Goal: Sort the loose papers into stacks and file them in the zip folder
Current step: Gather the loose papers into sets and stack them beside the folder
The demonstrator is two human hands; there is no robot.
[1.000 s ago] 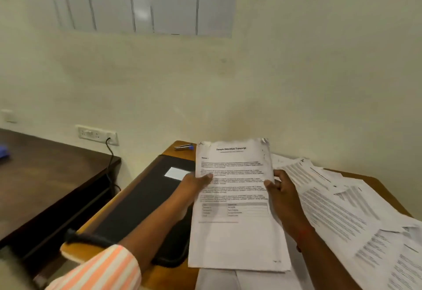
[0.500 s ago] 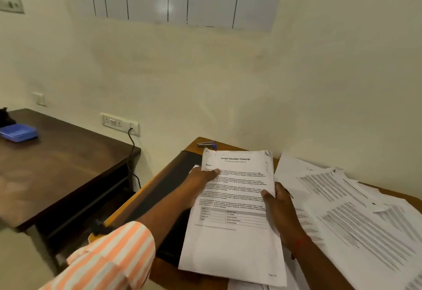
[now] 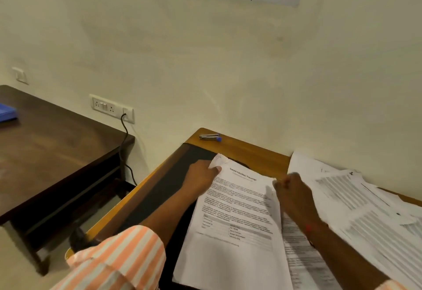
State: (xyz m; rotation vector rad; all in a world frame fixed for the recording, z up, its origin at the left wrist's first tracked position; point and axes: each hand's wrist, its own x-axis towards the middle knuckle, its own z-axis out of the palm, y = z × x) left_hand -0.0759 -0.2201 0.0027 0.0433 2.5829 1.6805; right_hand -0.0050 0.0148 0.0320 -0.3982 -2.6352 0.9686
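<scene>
Left grip (image 3: 203, 177): thumb and fingers pinched on the top left corner of the transcript stack (image 3: 237, 221), corner curled up under the pinch. Right grip (image 3: 294, 196): fingers curled in at the stack's right edge near its top, edge lifted beside the knuckles (motion blur here, exact finger contact soft). Stack lies printed side up, bold heading at its top and a small table lower down, its near end reaching to the bottom of the view. Its left part overlaps the black zip folder (image 3: 159, 189), which lies flat along the left side of the desk (image 3: 251, 155) under the left forearm. Another printed sheet (image 3: 296, 248) shows under the right wrist, just beside the stack. Loose papers (image 3: 365, 209) are spread in an overlapping heap over the right side of the desk, up against the wall. Stapler (image 3: 209, 137) with a blue end at the far left corner of the desk, apart from the folder. Orange-and-white striped sleeve (image 3: 118, 257) on the left arm; red thread (image 3: 308, 228) at the right wrist. To the left, a darker desk (image 3: 57, 152) with a blue item (image 3: 6, 112) at the frame edge; wall socket panel (image 3: 112, 108) with a black cable (image 3: 124, 143) hanging down.
</scene>
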